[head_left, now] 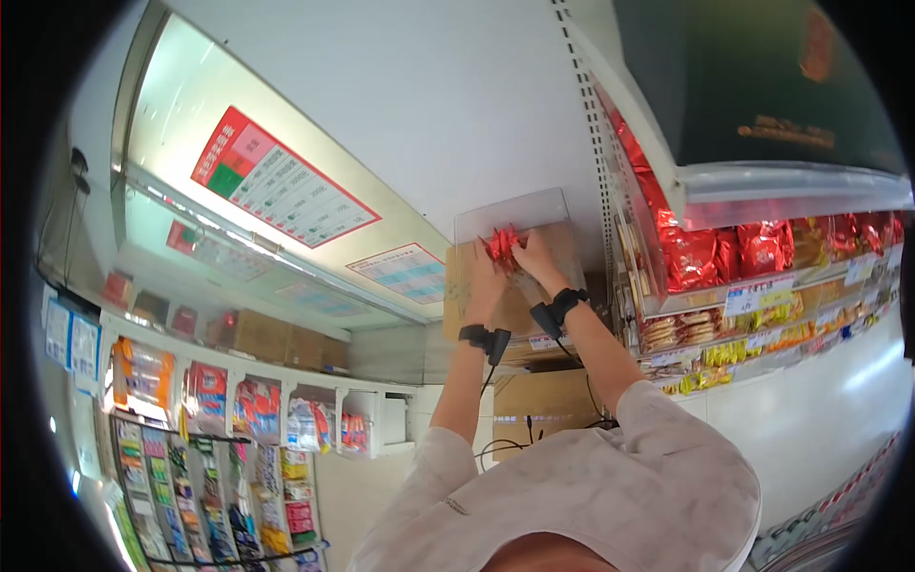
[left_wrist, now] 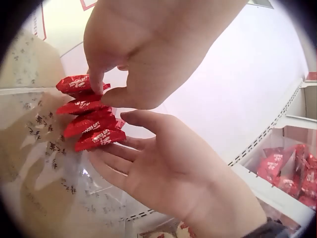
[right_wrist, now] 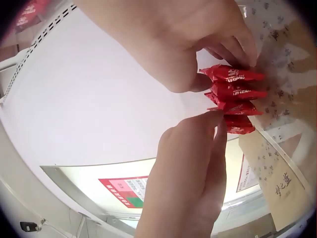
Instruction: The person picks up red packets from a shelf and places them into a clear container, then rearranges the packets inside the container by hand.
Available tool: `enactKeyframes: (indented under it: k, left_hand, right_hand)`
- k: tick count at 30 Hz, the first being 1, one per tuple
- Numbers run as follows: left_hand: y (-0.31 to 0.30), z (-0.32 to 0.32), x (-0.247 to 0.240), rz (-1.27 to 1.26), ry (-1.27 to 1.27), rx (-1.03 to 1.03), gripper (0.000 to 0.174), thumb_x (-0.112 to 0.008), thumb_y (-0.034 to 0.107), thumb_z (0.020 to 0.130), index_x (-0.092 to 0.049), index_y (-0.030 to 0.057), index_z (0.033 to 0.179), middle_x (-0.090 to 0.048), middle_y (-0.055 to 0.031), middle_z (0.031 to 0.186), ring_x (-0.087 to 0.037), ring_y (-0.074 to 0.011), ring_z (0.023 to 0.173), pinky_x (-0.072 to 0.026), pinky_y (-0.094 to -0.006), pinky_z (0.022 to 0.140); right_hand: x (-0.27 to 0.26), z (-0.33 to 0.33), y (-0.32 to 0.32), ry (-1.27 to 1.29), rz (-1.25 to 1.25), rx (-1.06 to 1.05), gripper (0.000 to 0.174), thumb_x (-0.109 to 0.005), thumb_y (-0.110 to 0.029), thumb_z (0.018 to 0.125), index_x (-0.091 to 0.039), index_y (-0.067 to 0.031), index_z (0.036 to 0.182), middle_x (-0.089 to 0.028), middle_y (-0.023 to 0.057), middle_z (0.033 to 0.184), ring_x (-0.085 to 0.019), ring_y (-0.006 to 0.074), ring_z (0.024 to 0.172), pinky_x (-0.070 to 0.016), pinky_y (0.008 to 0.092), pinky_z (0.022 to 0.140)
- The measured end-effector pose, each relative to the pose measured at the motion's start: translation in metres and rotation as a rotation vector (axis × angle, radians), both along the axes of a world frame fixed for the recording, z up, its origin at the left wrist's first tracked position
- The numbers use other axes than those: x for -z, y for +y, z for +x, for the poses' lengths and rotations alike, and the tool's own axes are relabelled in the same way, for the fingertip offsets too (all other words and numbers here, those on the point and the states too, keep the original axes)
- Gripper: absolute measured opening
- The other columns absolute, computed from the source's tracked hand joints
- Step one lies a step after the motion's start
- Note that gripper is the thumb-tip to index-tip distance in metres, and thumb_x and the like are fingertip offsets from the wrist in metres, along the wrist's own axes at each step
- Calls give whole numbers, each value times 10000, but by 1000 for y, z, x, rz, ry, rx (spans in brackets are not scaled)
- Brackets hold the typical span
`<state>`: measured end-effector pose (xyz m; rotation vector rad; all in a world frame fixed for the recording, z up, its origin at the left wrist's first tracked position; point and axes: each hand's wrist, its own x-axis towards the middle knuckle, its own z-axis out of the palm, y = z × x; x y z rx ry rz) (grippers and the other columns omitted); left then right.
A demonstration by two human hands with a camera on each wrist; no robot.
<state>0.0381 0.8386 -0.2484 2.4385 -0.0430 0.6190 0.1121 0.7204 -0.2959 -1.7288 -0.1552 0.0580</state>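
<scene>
Several small red foil cookie packets stand side by side in a short row, with pale printing on their faces. They are over a clear plastic cover printed with dark characters, and brown cardboard shows beneath it. My left hand pinches a packet at one end of the row between thumb and index finger. At the other end, my right hand holds the outermost packets, its thumb at their near edge and its fingers extended along the outer side. In the right wrist view the red packets partly hide those fingertips.
A white panel rises behind the box, with a lit glass panel bearing red-bordered signs to the left. Close on the right, shelves hold red bags and other packaged snacks. Black cables hang near my body.
</scene>
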Motion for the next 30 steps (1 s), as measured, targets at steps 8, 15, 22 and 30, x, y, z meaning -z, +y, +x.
enactKeyframes:
  k: [8, 15, 22, 30]
  left_hand:
    - [-14, -49, -9, 249, 73, 125, 504, -521, 27, 928, -452, -75, 1417, -386, -299, 1515, -322, -466, 1437, -372, -498, 1130]
    - [-28, -46, 1, 353, 77, 194, 726, -542, -15, 874, -261, -37, 1542, -202, -215, 1637, -249, -478, 1467, -292, -505, 1190]
    - [-32, -46, 4, 271, 129, 187, 774, -545, -33, 846, -228, -22, 1552, -212, -195, 1631, -357, -478, 1382, -384, -516, 1110]
    - [-45, -28, -8, 218, 167, 47, 696, -535, -113, 802, -370, -39, 1474, -289, -264, 1562, -373, -484, 1375, -426, -508, 1054]
  right_hand:
    - [-10, -9, -4, -142, 15, -11, 219, -593, -185, 902, -661, -9, 1013, -706, 214, 937, -691, 343, 895, -538, 413, 803]
    - [-16, -12, -4, -36, 109, 16, 195, -571, -187, 891, -655, -16, 930, -693, 242, 937, -667, 411, 934, -521, 462, 813]
    - [-8, -4, -3, -87, 37, 1, 349, -548, -312, 922, -659, 16, 960, -696, 244, 941, -673, 409, 928, -515, 484, 823]
    - [-15, -11, -5, -107, 1, -22, 414, -582, -376, 924, -710, 18, 926, -708, 248, 889, -690, 413, 877, -534, 466, 781]
